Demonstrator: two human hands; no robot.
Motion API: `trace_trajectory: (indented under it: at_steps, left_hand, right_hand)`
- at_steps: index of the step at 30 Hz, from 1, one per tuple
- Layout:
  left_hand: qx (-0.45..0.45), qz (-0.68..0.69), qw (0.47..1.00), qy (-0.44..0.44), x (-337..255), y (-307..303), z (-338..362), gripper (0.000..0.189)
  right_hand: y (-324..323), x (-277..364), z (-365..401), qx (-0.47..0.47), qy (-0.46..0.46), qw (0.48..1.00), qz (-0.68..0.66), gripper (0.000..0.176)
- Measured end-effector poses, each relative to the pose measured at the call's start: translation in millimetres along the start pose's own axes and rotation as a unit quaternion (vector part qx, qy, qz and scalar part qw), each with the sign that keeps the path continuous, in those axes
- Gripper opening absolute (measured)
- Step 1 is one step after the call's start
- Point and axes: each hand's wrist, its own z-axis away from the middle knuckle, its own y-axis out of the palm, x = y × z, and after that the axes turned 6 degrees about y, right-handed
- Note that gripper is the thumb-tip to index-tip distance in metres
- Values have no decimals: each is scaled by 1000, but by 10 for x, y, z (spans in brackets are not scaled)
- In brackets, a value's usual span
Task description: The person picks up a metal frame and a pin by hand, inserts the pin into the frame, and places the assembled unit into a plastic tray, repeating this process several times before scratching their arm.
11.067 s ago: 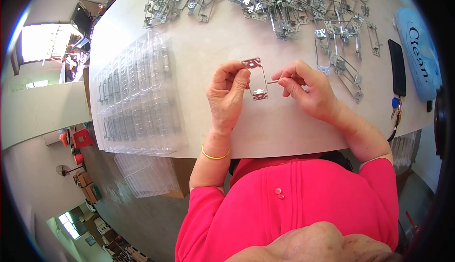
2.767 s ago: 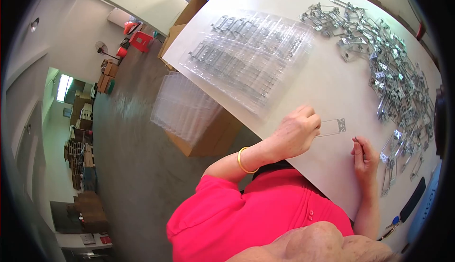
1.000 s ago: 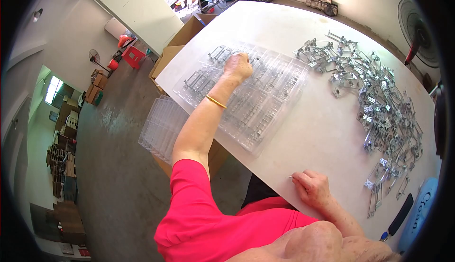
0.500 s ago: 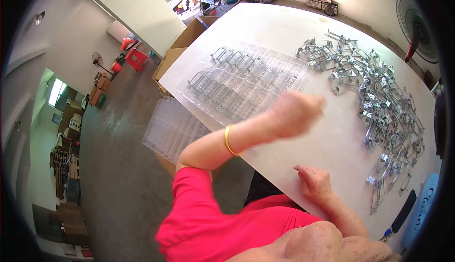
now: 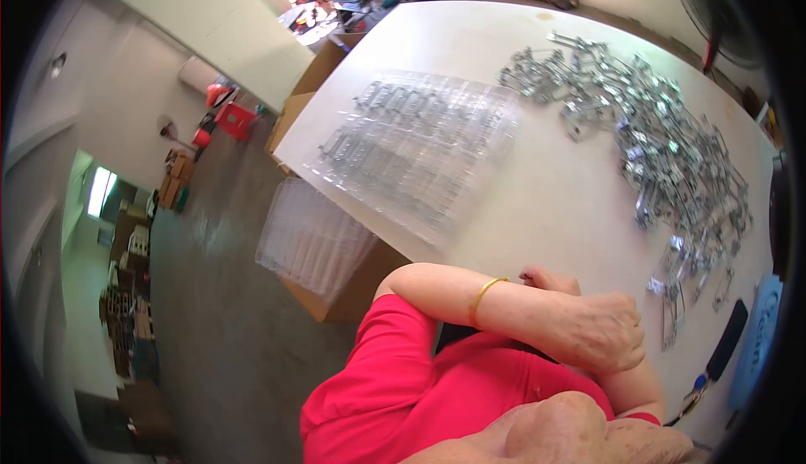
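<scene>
Metal brackets [image 5: 672, 162] litter the white table [image 5: 546, 204] over concrete floor [image 5: 218, 313]; left hand [image 5: 600, 334] fingers curled, hold unclear

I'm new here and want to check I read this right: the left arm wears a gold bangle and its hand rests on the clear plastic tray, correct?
Not quite. In the head view the gold bangle is on the left arm, but the left hand lies across the right arm near the table edge, well apart from the clear plastic tray.
</scene>
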Motion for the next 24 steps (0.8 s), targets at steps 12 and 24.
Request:
trace_trajectory:
  at_steps: [12, 24]
  left_hand:
    - [53, 152, 987, -18, 344, -163, -32, 10]
    - [59, 178, 956, -224, 930, 489, -308, 12]
  right_hand:
    - [202, -87, 13, -90, -156, 984, -16, 17]
    - [72, -51, 7, -42, -182, 982, 1, 22]
